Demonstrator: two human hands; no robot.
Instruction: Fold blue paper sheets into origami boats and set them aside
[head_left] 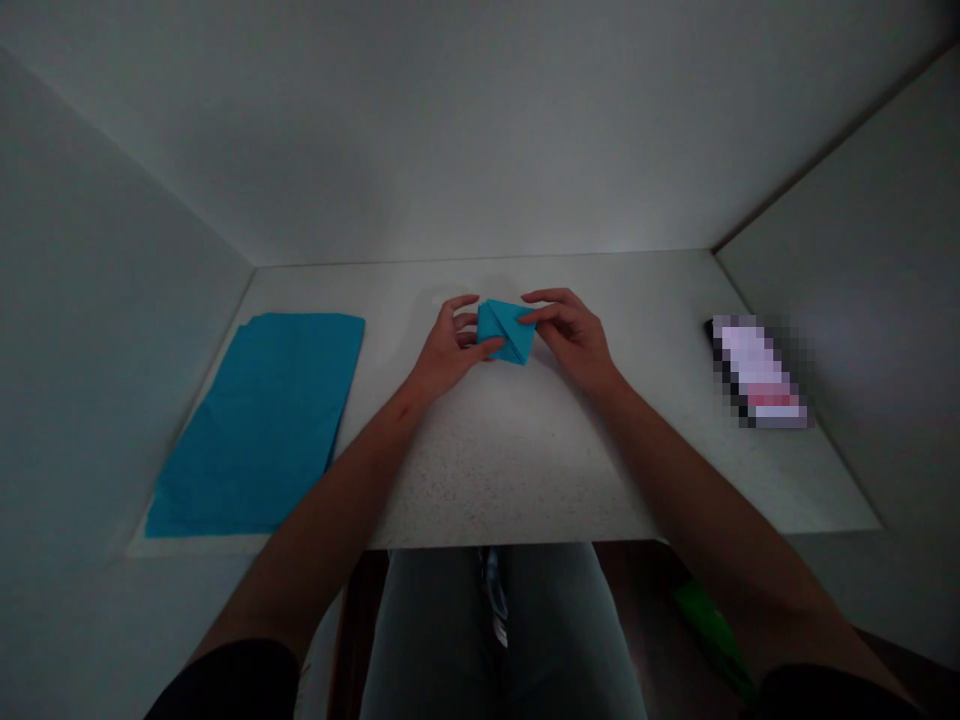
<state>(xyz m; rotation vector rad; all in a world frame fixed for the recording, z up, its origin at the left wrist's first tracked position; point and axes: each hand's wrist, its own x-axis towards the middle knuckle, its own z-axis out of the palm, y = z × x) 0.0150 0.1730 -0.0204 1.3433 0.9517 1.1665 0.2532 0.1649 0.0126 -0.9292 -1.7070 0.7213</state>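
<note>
one folded blue paper (508,327) gripped by half-curled left hand (448,345), thumb on front; right hand (578,338) pinching right edge.

The left hand (444,345) held a folded blue paper (513,335), its thumb across the front. The right hand (581,335) had its fingers at the paper's right side. Well left of the left fingers lay larger blue sheets (262,420); well right of the right fingers, a pixelated phone (757,368). White tabletop (487,450) spread beneath the fingers.
</note>
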